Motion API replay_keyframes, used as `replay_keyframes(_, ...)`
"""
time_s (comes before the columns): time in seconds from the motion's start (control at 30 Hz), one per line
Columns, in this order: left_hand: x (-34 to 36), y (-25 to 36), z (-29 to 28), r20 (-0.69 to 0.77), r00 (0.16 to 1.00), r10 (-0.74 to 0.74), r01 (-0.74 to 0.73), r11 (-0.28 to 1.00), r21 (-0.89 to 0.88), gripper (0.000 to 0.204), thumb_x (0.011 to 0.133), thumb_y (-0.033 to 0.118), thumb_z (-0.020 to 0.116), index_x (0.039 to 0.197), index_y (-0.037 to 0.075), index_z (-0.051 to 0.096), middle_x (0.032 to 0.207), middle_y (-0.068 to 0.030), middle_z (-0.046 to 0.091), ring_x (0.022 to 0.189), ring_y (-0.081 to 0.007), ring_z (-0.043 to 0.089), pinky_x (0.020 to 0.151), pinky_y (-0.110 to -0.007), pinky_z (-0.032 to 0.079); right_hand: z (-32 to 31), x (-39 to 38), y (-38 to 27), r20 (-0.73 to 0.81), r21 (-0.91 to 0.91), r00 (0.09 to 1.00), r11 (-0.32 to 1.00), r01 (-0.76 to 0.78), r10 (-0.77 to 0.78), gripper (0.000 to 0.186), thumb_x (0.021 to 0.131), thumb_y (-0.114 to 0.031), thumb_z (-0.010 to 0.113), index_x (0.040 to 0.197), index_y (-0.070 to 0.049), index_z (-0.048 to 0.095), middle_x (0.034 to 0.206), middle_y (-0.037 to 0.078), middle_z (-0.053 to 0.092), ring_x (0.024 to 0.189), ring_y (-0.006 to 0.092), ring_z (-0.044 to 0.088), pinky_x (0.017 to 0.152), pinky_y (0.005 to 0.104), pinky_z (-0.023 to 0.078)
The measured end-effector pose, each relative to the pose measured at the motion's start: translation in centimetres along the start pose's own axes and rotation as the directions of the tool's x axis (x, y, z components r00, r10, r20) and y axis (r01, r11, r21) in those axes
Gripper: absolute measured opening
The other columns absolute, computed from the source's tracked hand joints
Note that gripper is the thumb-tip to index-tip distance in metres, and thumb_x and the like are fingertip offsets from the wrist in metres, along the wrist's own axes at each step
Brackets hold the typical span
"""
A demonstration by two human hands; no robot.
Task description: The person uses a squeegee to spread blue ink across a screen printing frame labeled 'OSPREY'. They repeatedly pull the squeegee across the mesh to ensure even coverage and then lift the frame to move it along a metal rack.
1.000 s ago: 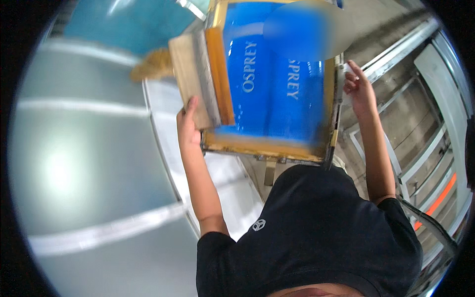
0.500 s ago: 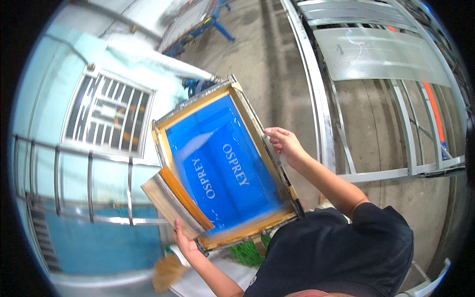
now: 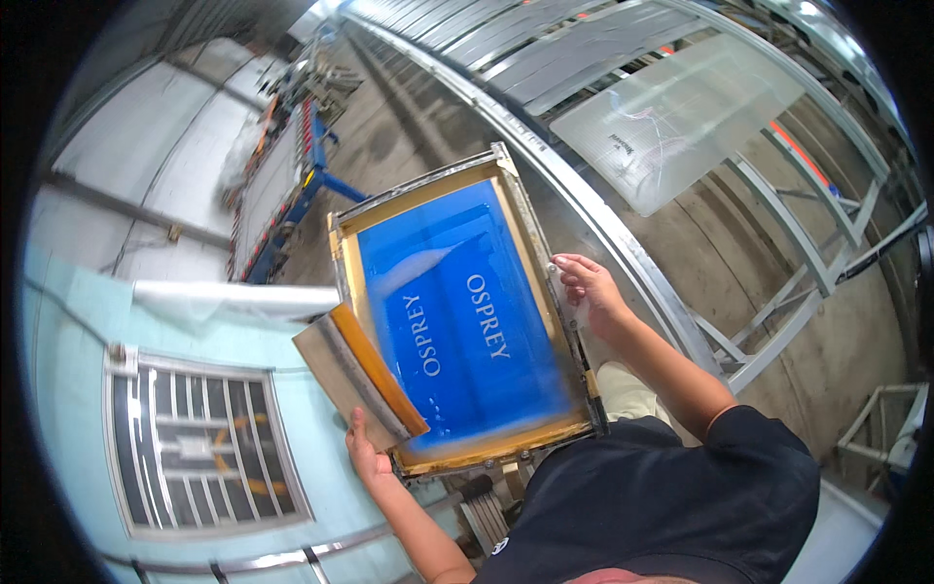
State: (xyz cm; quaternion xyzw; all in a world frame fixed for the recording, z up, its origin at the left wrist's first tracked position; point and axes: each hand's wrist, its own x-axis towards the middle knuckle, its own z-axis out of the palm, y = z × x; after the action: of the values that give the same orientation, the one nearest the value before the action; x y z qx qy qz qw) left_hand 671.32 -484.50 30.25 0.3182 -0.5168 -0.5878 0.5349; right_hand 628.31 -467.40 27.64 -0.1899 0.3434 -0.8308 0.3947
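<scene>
A screen-printing frame (image 3: pixel 345 255) with blue mesh (image 3: pixel 443 370) is held in front of my body, tilted. Pale lettering shows in the mesh, and shiny wet-looking patches lie along its upper part. My left hand (image 3: pixel 370 455) grips the lower end of a squeegee (image 3: pixel 341 375), thumb on its pale wooden handle. The squeegee's orange blade rests against the frame's left side; fingers beneath are hidden, so I cannot tell whether they also bear the frame. On the right, my right hand (image 3: pixel 592 297) is closed on the frame's long edge, fingertips pinched at the rim.
A long metal-framed table (image 3: pixel 623 209) runs along the right, with a translucent sheet (image 3: pixel 671 122) on it. A blue-legged rack (image 3: pixel 282 204) stands ahead at left. Concrete floor (image 3: pixel 428 127) lies between them. A barred window (image 3: pixel 199 448) is set in the light-blue wall at left.
The surroundings have swung: the window and wall sit lower, the rack is farther left, and the long table slants across. Both hands keep their holds; the frame has shifted slightly right in view.
</scene>
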Motion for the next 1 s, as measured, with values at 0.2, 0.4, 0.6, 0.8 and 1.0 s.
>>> replay_keyframes(0.2,-1.2,8.3,1.8,-0.077,0.992,0.103,-0.088,0.981,0.175,0.069,0.087,0.041,0.080,0.129,-0.007,0.055,0.122,-0.0139,0.065,0.106,-0.0254,0.065,0.093,-0.039,0.053,6.3,-3.9,-4.8,-0.086,-0.010,0.996,1.000,-0.001,0.000,0.027,0.093,-0.029,0.071,0.111,-0.009,0.069,0.073,-0.008,0.049,0.061,0.0027,0.037,0.057,0.0219,0.029)
replay_keyframes(0.4,-2.3,10.3,1.8,-0.032,0.990,0.137,-0.134,0.987,0.088,0.075,0.087,0.042,0.079,0.134,-0.009,0.050,0.125,-0.0158,0.063,0.108,-0.0279,0.065,0.093,-0.040,0.054,6.7,-5.4,-9.1,0.040,0.007,0.995,0.995,0.096,-0.096,0.027,0.093,-0.032,0.071,0.111,-0.012,0.070,0.072,-0.010,0.048,0.059,0.0028,0.038,0.056,0.0218,0.029)
replay_keyframes(0.6,-3.4,11.8,-0.5,0.051,0.998,0.021,-0.022,0.999,0.024,0.085,0.087,0.046,0.078,0.142,-0.008,0.042,0.136,-0.0186,0.056,0.122,-0.0326,0.057,0.101,-0.047,0.049,8.9,-7.1,-10.5,0.034,-0.012,0.996,0.996,0.089,-0.088,0.019,0.095,-0.027,0.070,0.107,-0.013,0.072,0.073,-0.009,0.052,0.059,0.0019,0.040,0.053,0.0207,0.031)
replay_keyframes(0.8,-1.7,15.8,-2.2,0.018,0.997,0.080,-0.082,0.965,0.250,0.077,0.089,0.040,0.078,0.139,-0.009,0.045,0.134,-0.0180,0.057,0.119,-0.0299,0.059,0.101,-0.045,0.049,11.9,-12.3,-8.7,-0.141,-0.024,0.979,0.989,0.145,-0.147,0.019,0.095,-0.022,0.068,0.112,-0.014,0.072,0.077,-0.007,0.054,0.065,0.0033,0.043,0.054,0.0205,0.033)
replay_keyframes(1.0,-2.1,20.7,1.3,0.284,0.957,-0.063,0.005,0.979,0.203,0.063,0.090,0.030,0.078,0.133,-0.007,0.051,0.131,-0.0167,0.061,0.117,-0.0271,0.061,0.100,-0.042,0.050,9.9,-23.8,-8.4,-0.335,-0.163,0.869,0.931,0.327,-0.364,0.042,0.095,-0.021,0.066,0.135,-0.011,0.057,0.089,-0.003,0.061,0.067,0.0041,0.048,0.058,0.0202,0.038)
